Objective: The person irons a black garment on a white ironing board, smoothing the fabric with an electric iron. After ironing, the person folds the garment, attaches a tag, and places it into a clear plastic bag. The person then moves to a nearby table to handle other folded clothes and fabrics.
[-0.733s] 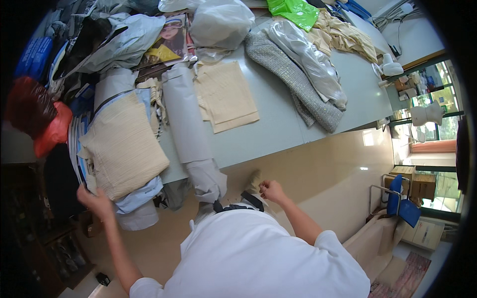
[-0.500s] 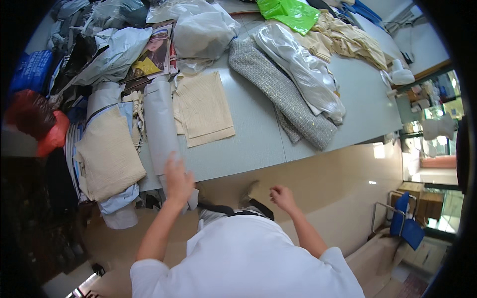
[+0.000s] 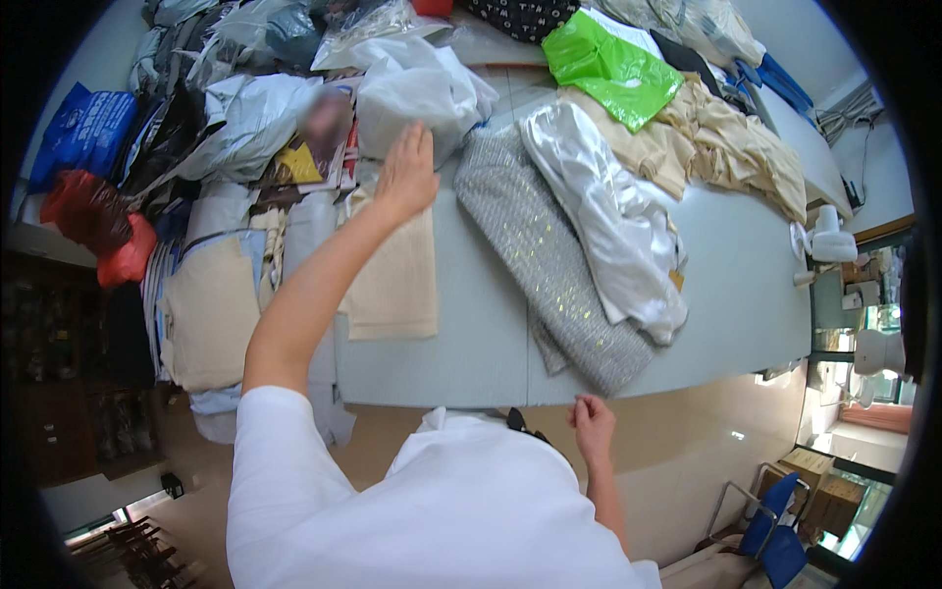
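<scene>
My left hand (image 3: 407,177) is stretched far over the table, fingers extended and holding nothing. Its fingertips overlap a crumpled white plastic bag (image 3: 392,88); whether they touch it I cannot tell. Under that wrist lies a folded piece of cream ribbed fabric (image 3: 392,294), partly covered by my forearm. Low at the table's front edge, my right hand (image 3: 594,429) is curled into a loose fist, with nothing showing in it. Above it lie a folded grey sparkly fabric (image 3: 540,255) and a shiny white satin fabric (image 3: 599,216).
The pale table (image 3: 432,378) ends just before my body. At left are a stack topped with folded beige cloth (image 3: 206,314), red bags (image 3: 93,216) and a blue package (image 3: 83,137). A green plastic bag (image 3: 613,69) lies on beige fabric (image 3: 731,137). A blue chair (image 3: 770,525) stands at right.
My left hand has moved forward from the table's front edge to the white plastic bag. My body has come closer to the table. My right hand stays low and curled.
</scene>
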The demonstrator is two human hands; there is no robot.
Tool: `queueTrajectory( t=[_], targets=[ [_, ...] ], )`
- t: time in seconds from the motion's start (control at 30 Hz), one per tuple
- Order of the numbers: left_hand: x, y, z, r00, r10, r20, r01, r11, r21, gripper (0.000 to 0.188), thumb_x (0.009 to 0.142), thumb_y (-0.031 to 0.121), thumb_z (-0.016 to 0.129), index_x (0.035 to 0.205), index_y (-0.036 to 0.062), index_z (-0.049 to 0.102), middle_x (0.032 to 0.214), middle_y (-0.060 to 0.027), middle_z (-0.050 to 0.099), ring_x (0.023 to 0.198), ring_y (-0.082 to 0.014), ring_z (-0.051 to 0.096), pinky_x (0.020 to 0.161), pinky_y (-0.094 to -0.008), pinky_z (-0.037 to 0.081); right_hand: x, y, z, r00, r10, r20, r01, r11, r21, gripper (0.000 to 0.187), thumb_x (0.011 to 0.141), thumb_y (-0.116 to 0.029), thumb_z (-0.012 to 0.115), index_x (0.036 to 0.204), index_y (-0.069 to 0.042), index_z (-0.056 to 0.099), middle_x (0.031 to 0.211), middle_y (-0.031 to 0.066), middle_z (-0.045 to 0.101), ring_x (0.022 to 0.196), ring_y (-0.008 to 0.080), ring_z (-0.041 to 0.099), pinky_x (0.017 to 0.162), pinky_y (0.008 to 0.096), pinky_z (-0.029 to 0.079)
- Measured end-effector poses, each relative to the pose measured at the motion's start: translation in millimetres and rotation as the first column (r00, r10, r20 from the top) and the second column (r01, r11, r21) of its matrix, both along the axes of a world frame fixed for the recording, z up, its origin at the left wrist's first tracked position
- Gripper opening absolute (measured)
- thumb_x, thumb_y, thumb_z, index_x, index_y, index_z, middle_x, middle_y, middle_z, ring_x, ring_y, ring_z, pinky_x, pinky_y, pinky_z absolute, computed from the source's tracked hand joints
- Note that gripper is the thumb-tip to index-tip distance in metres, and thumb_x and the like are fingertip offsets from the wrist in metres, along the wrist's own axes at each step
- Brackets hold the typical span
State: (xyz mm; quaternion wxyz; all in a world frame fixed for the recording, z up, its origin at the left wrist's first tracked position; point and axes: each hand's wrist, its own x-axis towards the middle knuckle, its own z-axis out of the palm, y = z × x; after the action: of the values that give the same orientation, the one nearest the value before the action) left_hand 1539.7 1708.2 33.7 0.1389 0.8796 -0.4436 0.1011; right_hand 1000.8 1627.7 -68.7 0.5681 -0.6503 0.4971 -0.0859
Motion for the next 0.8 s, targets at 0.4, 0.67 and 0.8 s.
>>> queueTrajectory(
  t=[0.4,0.67,0.8],
  targets=[
    [103,-49,22,0.995,-0.009,-0.097,0.05,0.901,0.43,0.034,0.074,0.013,0.074,0.105,0.0036,0.065,0.111,-0.0178,0.067,0.107,-0.0325,0.063,0.104,-0.0459,0.039,143,-67,61,0.986,0.163,-0.032,-0.154,0.969,0.195,0.017,0.099,-0.012,0.06,0.106,0.002,0.068,0.084,0.0063,0.069,0.069,0.0112,0.064,0.064,0.0259,0.053],
    [58,-2,-5,0.964,-0.264,-0.043,0.266,0.933,0.244,0.025,0.074,0.009,0.066,0.099,0.0099,0.068,0.091,-0.0113,0.063,0.094,-0.0302,0.062,0.091,-0.0446,0.043,458,-84,143,0.499,0.848,0.181,-0.585,0.483,-0.651,0.023,0.086,-0.009,0.069,0.108,-0.002,0.067,0.1,0.0166,0.068,0.087,0.0299,0.069,0.076,0.0374,0.054],
    [44,2,3,0.959,-0.276,-0.059,0.281,0.913,0.297,0.019,0.074,0.016,0.068,0.091,0.0079,0.07,0.097,-0.0142,0.065,0.101,-0.0317,0.061,0.104,-0.0466,0.038,594,-81,105,0.612,0.762,-0.212,-0.229,-0.086,-0.97,0.032,0.082,-0.014,0.066,0.113,-0.007,0.065,0.119,0.0191,0.062,0.107,0.0446,0.06,0.092,0.0528,0.046]
  ],
)
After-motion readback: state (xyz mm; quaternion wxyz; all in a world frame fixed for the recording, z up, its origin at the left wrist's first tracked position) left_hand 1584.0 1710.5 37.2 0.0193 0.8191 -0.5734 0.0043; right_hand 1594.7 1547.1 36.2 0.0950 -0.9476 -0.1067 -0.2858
